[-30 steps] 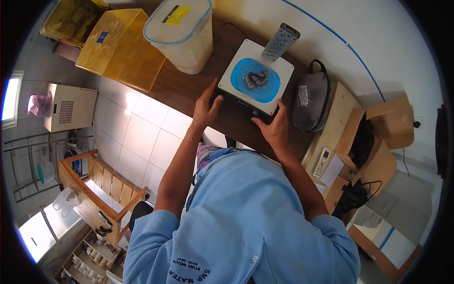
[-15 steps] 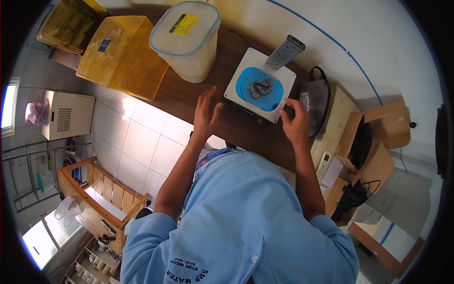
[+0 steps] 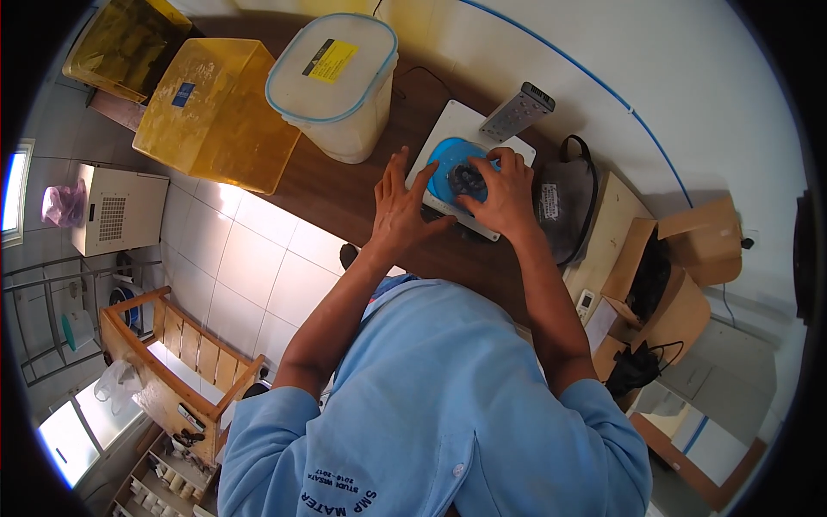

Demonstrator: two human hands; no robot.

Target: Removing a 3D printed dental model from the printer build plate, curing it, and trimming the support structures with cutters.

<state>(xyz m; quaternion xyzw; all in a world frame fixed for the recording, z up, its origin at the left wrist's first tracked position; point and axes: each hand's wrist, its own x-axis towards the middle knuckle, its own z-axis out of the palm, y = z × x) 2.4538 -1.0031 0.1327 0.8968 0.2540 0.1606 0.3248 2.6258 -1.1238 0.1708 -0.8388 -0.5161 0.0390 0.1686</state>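
A white square device (image 3: 501, 151) with a dotted grey upright panel (image 3: 517, 112) stands on the brown table. Its round blue basin (image 3: 442, 172) holds a dark grey horseshoe-shaped piece (image 3: 465, 181). My right hand (image 3: 508, 194) reaches over the basin, thumb and fingers curled round that piece and partly hiding it. My left hand (image 3: 403, 202) is spread out at the device's left front corner, fingertips apart and holding nothing.
A tall lidded white container (image 3: 340, 112) and two yellow translucent boxes (image 3: 202, 112) stand left of the device. A grey bag (image 3: 568, 215) lies to its right, near cardboard boxes (image 3: 693, 246) and a remote (image 3: 586, 303). A blue pipe runs along the wall.
My right hand has moved from the device's front right edge over the basin and closed round the grey piece. My left hand has moved slightly rightward and spread.
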